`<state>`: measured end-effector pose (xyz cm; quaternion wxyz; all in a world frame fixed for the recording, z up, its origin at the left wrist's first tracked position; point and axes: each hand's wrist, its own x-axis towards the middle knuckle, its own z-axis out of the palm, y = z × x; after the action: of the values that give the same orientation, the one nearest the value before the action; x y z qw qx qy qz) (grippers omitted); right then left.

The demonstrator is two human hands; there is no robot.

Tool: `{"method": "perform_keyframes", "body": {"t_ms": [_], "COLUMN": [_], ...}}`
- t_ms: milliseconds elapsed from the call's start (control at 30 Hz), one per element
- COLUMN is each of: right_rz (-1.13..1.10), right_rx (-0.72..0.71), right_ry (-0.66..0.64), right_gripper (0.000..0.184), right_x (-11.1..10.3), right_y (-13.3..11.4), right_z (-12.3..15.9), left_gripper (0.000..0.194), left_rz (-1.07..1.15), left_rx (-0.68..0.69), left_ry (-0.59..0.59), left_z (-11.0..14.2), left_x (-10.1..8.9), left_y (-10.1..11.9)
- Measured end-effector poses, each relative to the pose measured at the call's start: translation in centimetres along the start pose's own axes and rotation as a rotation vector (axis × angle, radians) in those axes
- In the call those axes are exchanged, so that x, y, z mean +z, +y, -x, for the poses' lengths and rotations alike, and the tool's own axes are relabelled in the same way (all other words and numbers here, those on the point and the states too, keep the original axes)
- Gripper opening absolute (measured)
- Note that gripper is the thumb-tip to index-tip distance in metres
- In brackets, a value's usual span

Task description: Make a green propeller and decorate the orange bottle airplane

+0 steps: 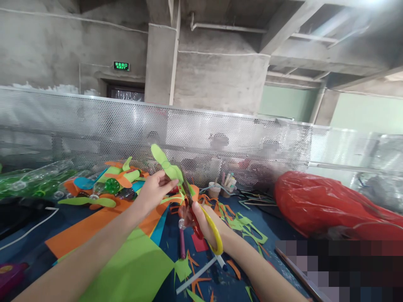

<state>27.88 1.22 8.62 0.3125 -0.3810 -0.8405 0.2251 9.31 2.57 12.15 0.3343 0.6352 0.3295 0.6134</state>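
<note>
My left hand (158,187) pinches a lime-green paper propeller shape (163,160), raised above the table. In my right hand (206,222) is a pair of scissors (215,228) with a yellow and red handle. Their dark blades point up and lie against the lower right end of the green paper. Whether the blades are parted I cannot tell. Below my arms rest a large lime-green sheet (132,268) and an orange sheet (91,228). A purple marker (182,244) lies between my hands.
Finished-looking paper propellers (118,178) and green plastic bottles (34,184) pile up at the left. Paper scraps (248,228) litter the right side. Cups (229,186) of pens stand at the back, before a perforated metal screen (195,134). A red plastic bag (333,205) bulges at right.
</note>
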Motion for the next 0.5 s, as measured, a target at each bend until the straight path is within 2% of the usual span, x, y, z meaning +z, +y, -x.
{"method": "perform_keyframes", "body": {"t_ms": [233,500], "right_rz": [-0.026,-0.065], "right_rx": [0.03,0.076], "right_ry": [0.045,0.031], "right_gripper": [0.077,0.067], "right_x": [-0.06,-0.02], "right_y": [-0.37,-0.29], "right_z": [0.17,0.12], "left_gripper": [0.014,0.014], "left_rz": [-0.038,-0.022], "left_rx": [-0.003,-0.023], "left_ry": [-0.042,-0.069], "left_z": [0.1,0.11], "left_x": [-0.07,-0.32], "left_y": [0.12,0.41]}}
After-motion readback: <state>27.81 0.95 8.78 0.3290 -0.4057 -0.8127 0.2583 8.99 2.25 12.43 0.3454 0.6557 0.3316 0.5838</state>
